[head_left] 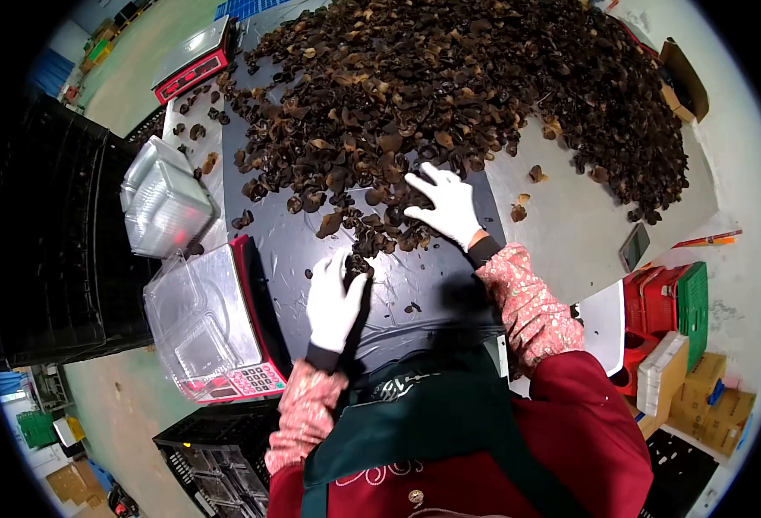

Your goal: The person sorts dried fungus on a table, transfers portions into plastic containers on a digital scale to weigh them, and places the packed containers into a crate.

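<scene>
A large heap of dark brown, curled fungus-like pieces (398, 95) covers the far part of the table (311, 302). My left hand (335, 298), in a white glove, curves its fingers around a few dark pieces (357, 265) near the table's front. To its right, my right hand (443, 203), also gloved in white, has its thumb and fingers spread at the heap's near edge, palm down over some pieces. Anything under that palm is hidden.
A red scale (247, 345) with a clear plastic tray stands at the left, near stacked clear trays (169, 198). Another red scale (195, 60) is farther back. A phone (634, 247) lies at the right. Black crates (61, 233) line the left side.
</scene>
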Demonstrator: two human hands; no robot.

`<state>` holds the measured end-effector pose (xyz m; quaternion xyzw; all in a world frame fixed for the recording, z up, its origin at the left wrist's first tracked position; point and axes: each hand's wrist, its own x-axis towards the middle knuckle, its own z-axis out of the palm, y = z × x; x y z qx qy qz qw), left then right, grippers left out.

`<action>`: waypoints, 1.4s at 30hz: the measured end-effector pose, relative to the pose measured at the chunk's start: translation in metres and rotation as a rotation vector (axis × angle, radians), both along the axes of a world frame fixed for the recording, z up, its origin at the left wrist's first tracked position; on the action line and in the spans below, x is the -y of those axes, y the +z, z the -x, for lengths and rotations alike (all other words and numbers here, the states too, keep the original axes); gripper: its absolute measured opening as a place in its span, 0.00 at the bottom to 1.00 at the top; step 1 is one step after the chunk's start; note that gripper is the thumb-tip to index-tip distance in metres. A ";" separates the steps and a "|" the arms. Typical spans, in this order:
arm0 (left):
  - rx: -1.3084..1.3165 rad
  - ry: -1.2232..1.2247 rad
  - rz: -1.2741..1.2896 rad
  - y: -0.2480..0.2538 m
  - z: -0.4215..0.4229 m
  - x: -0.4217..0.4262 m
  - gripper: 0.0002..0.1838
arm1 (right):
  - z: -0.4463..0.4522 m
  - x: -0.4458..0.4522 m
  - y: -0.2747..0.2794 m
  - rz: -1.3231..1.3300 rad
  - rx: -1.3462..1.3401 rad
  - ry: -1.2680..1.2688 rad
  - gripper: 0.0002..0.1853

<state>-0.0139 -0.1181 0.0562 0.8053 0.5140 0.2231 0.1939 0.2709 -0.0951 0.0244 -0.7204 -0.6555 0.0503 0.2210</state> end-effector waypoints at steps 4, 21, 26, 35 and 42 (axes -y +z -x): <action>-0.239 -0.016 0.020 -0.014 -0.037 -0.018 0.29 | 0.024 0.018 0.000 -0.087 -0.152 0.228 0.23; -0.306 -0.105 -0.027 -0.019 -0.004 -0.040 0.13 | -0.021 0.046 0.025 -0.145 -0.378 0.350 0.19; -0.231 0.098 -0.034 -0.047 -0.004 -0.060 0.11 | 0.068 -0.016 0.027 0.100 -0.294 0.210 0.15; 0.354 0.332 -0.021 -0.046 0.018 -0.043 0.09 | 0.104 -0.047 0.010 0.079 -0.194 0.232 0.08; 0.618 0.278 0.282 -0.041 -0.003 -0.066 0.10 | -0.029 0.094 0.076 0.205 -1.177 0.075 0.04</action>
